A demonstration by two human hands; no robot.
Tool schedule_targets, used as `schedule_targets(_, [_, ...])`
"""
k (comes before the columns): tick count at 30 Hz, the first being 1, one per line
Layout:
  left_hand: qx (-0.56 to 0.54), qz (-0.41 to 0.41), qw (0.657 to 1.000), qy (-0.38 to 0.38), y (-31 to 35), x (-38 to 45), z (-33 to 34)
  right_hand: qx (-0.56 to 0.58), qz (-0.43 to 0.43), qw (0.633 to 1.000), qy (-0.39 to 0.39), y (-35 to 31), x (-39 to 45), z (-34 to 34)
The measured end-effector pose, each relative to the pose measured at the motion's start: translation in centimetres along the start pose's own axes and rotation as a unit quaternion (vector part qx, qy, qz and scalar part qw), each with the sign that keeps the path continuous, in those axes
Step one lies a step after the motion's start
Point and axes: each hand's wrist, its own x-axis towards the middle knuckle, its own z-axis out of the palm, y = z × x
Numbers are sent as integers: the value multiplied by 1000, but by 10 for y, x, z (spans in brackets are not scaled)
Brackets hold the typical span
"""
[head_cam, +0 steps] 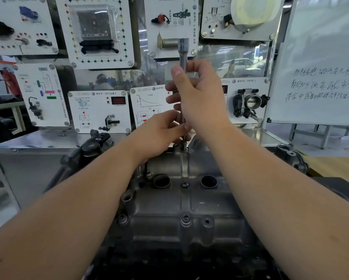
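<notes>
Wrench (183,52), a long slim steel one with a wider socket end on top, stands nearly upright over the far edge of the engine cover (185,205). Its upper end rises above the fingers, and its lower tip comes down just below them onto a bolt (183,147) at the far rim of the cover.

The right hand (197,98) is wrapped round the middle of the shaft, its fingers curled and the thumb lying up along the steel. The left hand (161,132) sits lower, and its fingers (184,127) pinch the shaft just above the tip. Both hands are closed on the tool, neither is free.

The step in hand looks like seating the tip on that far bolt, with the low hand steadying and the high hand ready to twist. Whether the tip is fully engaged cannot be told, because the left fingers hide most of the joint.

The next move calls for keeping the shaft in line with the bolt and pressing down lightly while turning, so the tip does not slip off and round the head.

Nearer the person than the fingers, a second bolt (184,184) sits between two round holes (161,181), and a third bolt (186,220) lies closer still. Beyond the fingers a steel tabletop (38,139) carries white training panels (100,110), and a whiteboard (321,67) stands to their right.
</notes>
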Motion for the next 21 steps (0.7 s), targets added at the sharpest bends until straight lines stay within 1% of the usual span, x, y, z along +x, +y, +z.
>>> schedule_targets(5, [-1,-7,1000,-1,-1,0,1,-17,-16,1000,7,2,1,1])
schedule_targets(12, [-20,-12,1000,-19,0,-3,0,-20,-5,1000,11,2,2,0])
schedule_targets(17, [-13,-3,1000,1,1,-2,0,-41,2,999,2,-1,1,-1])
schedule_targets(21, [-1,-2,1000,11,1,-1,1,-38,1,999,-3,-3,0,0])
